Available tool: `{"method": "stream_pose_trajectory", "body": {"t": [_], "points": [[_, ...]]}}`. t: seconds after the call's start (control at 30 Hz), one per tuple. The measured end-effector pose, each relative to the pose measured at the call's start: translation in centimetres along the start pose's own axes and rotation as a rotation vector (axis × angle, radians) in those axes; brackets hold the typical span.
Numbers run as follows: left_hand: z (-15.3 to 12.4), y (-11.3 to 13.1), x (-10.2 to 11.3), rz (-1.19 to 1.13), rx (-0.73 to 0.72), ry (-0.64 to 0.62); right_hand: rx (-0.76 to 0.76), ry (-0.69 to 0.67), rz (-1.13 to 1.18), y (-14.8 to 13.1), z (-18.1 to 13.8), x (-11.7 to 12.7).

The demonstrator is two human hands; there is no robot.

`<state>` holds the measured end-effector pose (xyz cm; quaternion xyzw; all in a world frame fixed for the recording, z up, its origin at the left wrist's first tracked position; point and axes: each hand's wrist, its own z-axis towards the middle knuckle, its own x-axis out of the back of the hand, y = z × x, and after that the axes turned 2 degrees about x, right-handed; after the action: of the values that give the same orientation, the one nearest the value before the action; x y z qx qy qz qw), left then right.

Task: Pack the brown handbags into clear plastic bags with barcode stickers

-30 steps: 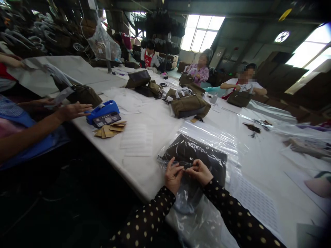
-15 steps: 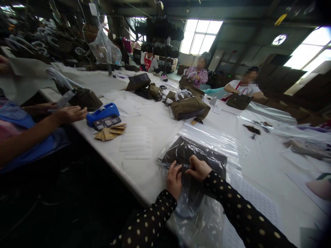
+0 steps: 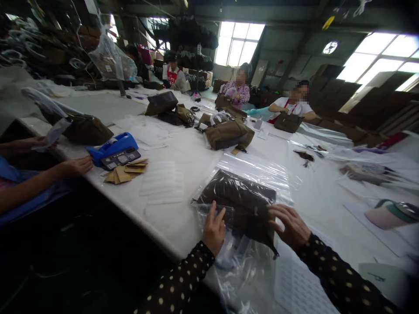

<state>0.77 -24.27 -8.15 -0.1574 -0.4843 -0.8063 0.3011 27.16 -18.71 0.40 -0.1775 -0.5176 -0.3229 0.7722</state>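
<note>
My left hand (image 3: 214, 229) is spread on the clear plastic (image 3: 244, 270) by the bag's (image 3: 240, 192) near left, perhaps keeping it flat. My right hand (image 3: 290, 224) curves loosely open at its right side, probably to steady it. The bag lies on the tabletop (image 3: 175, 222) before me, likely for easy reach: dark brown, flattish, glossy under plastic, a small tab at one corner.

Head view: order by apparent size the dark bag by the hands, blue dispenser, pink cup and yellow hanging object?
1. Dark bag
2. Blue dispenser and pink cup: too alike to rank
3. Yellow hanging object
</note>
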Motion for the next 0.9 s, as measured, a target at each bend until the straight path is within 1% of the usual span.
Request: {"method": "stream_pose_trajectory", "body": {"t": [0.03,0.07,0.1,0.13,0.17,0.2,0.23,0.3,0.37,0.43,0.5,0.53,0.6,0.67,0.73,0.8,0.83,0.87,0.9], "points": [[-1.0,0.5,1.2,-0.031,-0.03,0.015,0.152,0.057,0.034,-0.1,-2.7,0.0],[-2.2,1.0,2.4,-0.063,-0.081,-0.023,0.239,0.071,0.057,-0.5,-5.2,-0.2],[-3.7,1.5,3.4,-0.094,-0.148,-0.116,0.291,0.062,0.085,-1.2,-7.5,-0.5],[-5.2,1.9,4.2,-0.117,-0.204,-0.246,0.306,0.04,0.116,-1.9,-9.5,-1.0],[-6.7,2.3,4.8,-0.128,-0.239,-0.376,0.288,0.021,0.146,-2.7,-11.0,-1.5],[-8.1,2.6,5.1,-0.122,-0.246,-0.486,0.256,0.006,0.176,-3.4,-12.0,-2.0],[-9.2,2.7,5.2,-0.104,-0.232,-0.568,0.215,-0.003,0.199,-3.9,-12.5,-2.4],[-10.4,2.8,4.8,-0.053,-0.195,-0.639,0.137,-0.002,0.231,-4.4,-12.3,-3.0],[-10.5,2.8,4.2,-0.003,-0.17,-0.661,0.121,0.008,0.304,-4.3,-11.1,-3.2],[-10.1,2.8,3.9,0.017,-0.159,-0.635,0.131,0.037,0.421,-4.0,-9.7,-3.1],[-9.6,2.9,4.1,-0.037,-0.113,-0.562,0.092,0.086,0.501,-3.9,-8.8,-2.8],[-9.4,2.8,4.3,-0.095,-0.057,-0.514,0.06,0.115,0.518,-4.1,-8.7,-2.6],[-9.3,2.5,4.9,-0.219,0.112,-0.413,0.02,0.174,0.506,-4.6,-9.0,-2.5],[-9.3,2.0,5.6,-0.296,0.283,-0.337,0.059,0.224,0.459,-5.3,-9.7,-2.8],[-9.6,1.4,6.1,-0.32,0.373,-0.29,0.133,0.277,0.379,-6.2,-10.1,-3.1],[-9.9,0.9,6.5,-0.327,0.381,-0.261,0.185,0.318,0.326,-7.1,-9.9,-3.5],[-10.0,0.7,6.8,-0.323,0.364,-0.242,0.195,0.324,0.335,-7.6,-9.6,-3.5],[-10.0,0.7,7.1,-0.311,0.341,-0.213,0.176,0.312,0.369,-8.0,-9.3,-3.5],[-10.0,0.7,7.6,-0.292,0.317,-0.174,0.125,0.294,0.422,-8.5,-8.8,-3.3]]}}
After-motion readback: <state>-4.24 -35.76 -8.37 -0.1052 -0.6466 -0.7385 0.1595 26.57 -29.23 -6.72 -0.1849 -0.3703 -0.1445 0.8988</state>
